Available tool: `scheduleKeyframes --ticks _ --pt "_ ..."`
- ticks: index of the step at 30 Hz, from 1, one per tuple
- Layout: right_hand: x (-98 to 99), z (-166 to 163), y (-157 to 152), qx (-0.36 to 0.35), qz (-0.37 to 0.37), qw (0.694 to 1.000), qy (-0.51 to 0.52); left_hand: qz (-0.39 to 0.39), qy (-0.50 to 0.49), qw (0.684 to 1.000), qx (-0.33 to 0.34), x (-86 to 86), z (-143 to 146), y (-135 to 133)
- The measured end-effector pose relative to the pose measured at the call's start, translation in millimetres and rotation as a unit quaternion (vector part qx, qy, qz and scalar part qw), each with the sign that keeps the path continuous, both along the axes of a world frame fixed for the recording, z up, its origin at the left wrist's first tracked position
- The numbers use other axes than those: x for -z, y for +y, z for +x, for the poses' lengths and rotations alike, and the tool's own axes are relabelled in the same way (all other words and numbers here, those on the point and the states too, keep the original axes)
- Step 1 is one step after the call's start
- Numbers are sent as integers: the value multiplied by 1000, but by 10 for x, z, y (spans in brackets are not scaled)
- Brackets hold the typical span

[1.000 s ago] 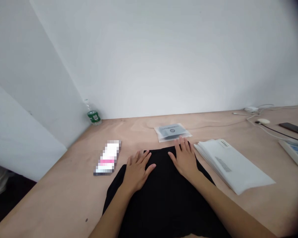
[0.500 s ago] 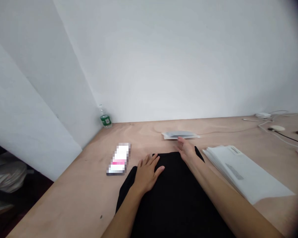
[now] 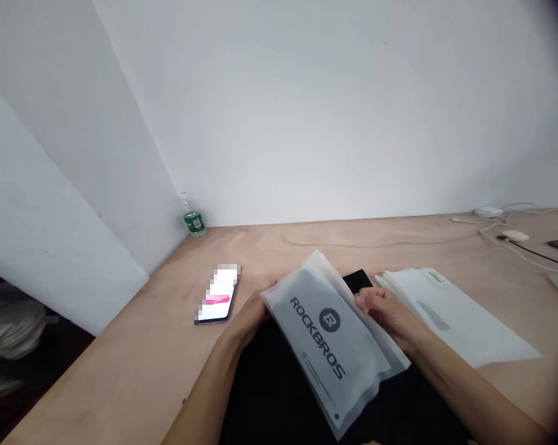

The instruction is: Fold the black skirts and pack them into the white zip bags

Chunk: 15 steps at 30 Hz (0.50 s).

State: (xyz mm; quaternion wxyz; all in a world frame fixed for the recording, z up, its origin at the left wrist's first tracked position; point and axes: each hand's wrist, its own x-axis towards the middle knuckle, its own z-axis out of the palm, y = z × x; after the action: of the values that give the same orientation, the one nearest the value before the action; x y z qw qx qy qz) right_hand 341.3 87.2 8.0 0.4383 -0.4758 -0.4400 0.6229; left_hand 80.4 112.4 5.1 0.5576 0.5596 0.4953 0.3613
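Note:
A frosted plastic bag [image 3: 320, 337] printed "ROCKBROS" is held tilted above a folded black cloth [image 3: 262, 395], and something grey shows through it. My left hand [image 3: 253, 315] grips the bag's left edge, its fingers mostly hidden behind the plastic. On the opposite side, my right hand [image 3: 383, 309] is closed, pinching the bag's right edge. A corner of the black cloth sticks out past the bag near my right fingers. The rest of the cloth spreads beneath both forearms.
A stack of white frosted bags [image 3: 459, 315] lies to the right. A phone [image 3: 219, 293] with a lit screen is on the left of the wooden table [image 3: 135, 371]. Against the wall stand a water bottle [image 3: 194, 219] and, far right, cables with a white adapter [image 3: 489, 212].
The frosted bag has come from the back of the table to above the black cloth. Both hands have left the cloth and now hold the bag.

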Motion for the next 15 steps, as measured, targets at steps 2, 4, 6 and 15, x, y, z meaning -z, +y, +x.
scheduleKeyframes --ticks 2,4,6,15 --pt "48 20 16 -38 3 999 -22 -49 -22 998 45 -65 -4 -46" --pt "60 42 57 -76 12 996 -51 -86 -32 992 82 -110 -1 -71" --pt "45 48 97 -116 22 989 -86 -101 -35 989 105 -129 21 -80" --pt "-183 -384 220 -149 118 962 -195 -71 -33 994 82 -166 264 -186"
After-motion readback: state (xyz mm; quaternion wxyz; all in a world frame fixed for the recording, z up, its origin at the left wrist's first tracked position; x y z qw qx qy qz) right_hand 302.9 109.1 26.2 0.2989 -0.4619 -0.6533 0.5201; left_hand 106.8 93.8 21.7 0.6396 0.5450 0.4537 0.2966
